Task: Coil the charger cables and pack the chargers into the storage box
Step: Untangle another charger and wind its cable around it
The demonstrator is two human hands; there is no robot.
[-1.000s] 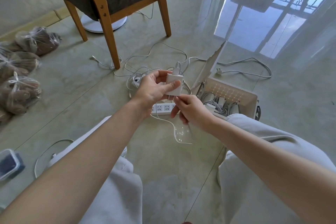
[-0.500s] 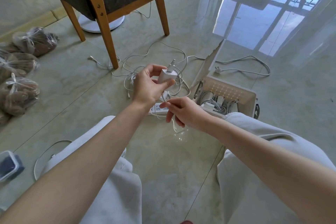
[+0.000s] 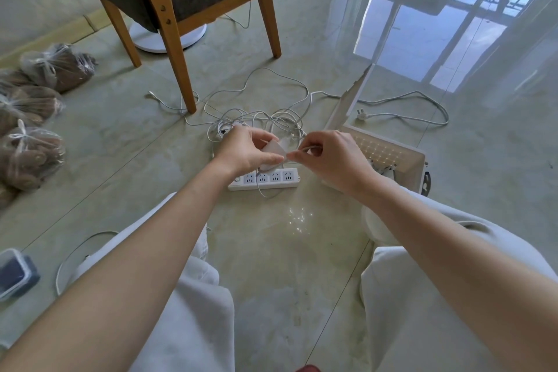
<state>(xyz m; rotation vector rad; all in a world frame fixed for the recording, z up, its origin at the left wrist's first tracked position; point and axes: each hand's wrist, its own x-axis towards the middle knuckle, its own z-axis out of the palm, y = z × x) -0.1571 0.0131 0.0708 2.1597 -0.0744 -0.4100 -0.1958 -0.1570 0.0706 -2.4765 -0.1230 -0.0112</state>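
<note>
The person sits on the floor with the power strip [image 3: 273, 181] in front of the knees, and both hands work just above it. The left hand [image 3: 243, 151] grips the white charger [image 3: 271, 148] with curled fingers, probably to hold it steady as a core for the winding. The right hand [image 3: 335, 157], close beside the left and almost touching it, pinches the thin cable [image 3: 305, 148] between thumb and finger, so that it can lead the cable around the charger. A slack loop of the cable hangs down over the power strip. The storage box [image 3: 404, 160] stands just to the right of the power strip with its lid [image 3: 347, 106] raised, so it is near for packing. Behind the power strip lies a tangle of white cables [image 3: 262, 116], and one of them runs close by a chair leg [image 3: 181, 75], where it may catch when it is pulled. Far to the left of the power strip lie tied plastic bags [image 3: 33, 157].
</note>
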